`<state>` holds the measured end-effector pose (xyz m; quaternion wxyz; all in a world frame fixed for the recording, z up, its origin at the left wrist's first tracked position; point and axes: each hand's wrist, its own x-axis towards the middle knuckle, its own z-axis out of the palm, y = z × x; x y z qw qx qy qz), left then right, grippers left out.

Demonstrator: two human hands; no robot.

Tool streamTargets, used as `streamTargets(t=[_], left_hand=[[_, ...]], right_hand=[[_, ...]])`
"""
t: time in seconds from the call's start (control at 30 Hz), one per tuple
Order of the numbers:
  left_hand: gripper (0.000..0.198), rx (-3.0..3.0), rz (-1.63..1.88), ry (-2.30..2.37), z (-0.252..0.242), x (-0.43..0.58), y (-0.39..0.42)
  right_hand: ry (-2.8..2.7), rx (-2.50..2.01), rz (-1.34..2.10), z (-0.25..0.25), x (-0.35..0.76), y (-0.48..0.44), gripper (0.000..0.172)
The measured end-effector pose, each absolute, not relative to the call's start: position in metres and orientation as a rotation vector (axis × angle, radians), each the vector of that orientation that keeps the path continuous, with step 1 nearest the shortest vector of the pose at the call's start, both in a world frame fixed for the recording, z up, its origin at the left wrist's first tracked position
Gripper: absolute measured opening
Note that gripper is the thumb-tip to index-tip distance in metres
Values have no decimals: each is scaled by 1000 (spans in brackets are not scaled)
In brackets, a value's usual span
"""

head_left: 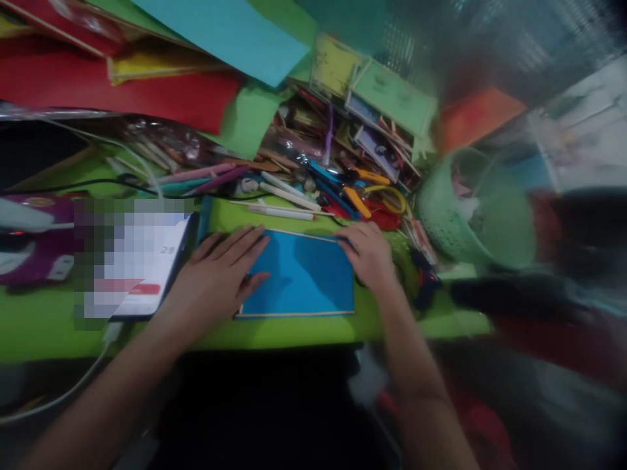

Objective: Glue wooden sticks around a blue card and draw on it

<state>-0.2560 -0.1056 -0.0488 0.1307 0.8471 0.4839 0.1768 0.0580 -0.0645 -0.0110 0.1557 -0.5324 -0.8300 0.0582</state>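
A blue rectangular card (304, 281) lies flat on the green tabletop, a thin pale stick (304, 235) along its far edge and another pale strip (298, 314) along its near edge. Stretched across the card's left side is my left hand (215, 274), fingers extended, their tips near the far left corner. My right hand (367, 251) is at the far right corner, its bent fingers and thumb together on the end of the far stick. The exact contact under those fingertips is small and slightly blurred.
A phone (142, 261) with a partly blurred screen and cable lies left. Behind the card are pens (284, 212), orange-handled scissors (357, 201) and piled sticks. Coloured sheets (225, 39) lie at the back; a pale green basket (470, 209) stands right. The table's front edge is close.
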Motion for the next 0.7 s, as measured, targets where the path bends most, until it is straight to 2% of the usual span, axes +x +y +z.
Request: streamTargets(t=[0.13, 0.27, 0.4, 0.7], left_hand=[[61, 2490, 382, 1461, -44, -256, -106], [59, 2550, 315, 1486, -41, -256, -107], [60, 2600, 350, 1468, -44, -257, -107], [61, 2619, 414, 1477, -49, -258, -106]], right_hand=[[-2160, -1618, 97, 0, 78, -66, 18], [-2132, -1653, 192, 3, 87, -68, 12], [-2253, -1672, 288, -1, 83, -69, 12], [-2254, -1754, 203, -5, 77, -68, 17]])
